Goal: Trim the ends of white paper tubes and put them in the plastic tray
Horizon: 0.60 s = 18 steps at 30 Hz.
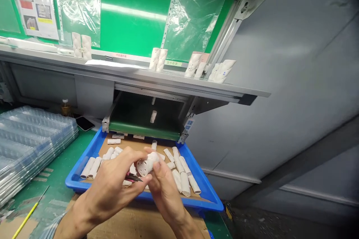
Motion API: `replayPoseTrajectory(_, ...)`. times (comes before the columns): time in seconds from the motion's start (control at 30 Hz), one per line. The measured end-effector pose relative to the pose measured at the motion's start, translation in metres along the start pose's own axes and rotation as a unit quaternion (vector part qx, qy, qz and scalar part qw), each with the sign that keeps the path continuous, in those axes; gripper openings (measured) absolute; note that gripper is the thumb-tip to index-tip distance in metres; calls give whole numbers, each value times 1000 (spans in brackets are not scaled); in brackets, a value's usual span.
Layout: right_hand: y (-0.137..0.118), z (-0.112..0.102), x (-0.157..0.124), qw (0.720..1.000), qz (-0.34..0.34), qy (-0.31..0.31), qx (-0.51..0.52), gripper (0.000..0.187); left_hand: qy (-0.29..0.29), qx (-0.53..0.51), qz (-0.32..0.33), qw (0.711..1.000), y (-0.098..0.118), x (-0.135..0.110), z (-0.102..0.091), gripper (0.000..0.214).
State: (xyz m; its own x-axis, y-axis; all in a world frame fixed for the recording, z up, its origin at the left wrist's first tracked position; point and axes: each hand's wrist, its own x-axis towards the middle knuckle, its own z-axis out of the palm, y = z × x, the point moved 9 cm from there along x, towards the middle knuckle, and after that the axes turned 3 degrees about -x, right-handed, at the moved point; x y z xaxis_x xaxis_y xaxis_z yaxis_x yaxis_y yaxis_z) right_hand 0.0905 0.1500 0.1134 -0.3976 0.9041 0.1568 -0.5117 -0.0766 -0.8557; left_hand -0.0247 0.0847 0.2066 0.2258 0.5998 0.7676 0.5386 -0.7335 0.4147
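Observation:
My right hand [162, 183] is closed round a white plastic tube piece [146, 165], its end with small holes turned toward me. My left hand [116, 183] pinches a small dark-and-red cutting tool [134, 177] whose tip sits at the tube's end. Both hands hover over the near edge of a blue tray [206, 198]. Several more white tube pieces [183, 179] lie in the tray on a brown cardboard liner.
A green conveyor belt [143, 130] ends just behind the tray, with a white piece [153, 116] on it. White pieces stand on the metal shelf [168, 78] above. Stacked clear plastic trays [30, 141], a phone [84, 123] and a yellow stick [26, 218] lie left.

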Motion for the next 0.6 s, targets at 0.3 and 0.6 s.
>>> replayPoseTrajectory(0.3, 1, 31, -2, 991, -10, -126, -41, 46, 17, -61, 24, 998, 6, 0, -8, 31)
replayPoseTrajectory(0.6, -3, 22, 0, 984, -29, -142, -100, 54, 21, -46, 49, 998, 17, 5, -11, 28)
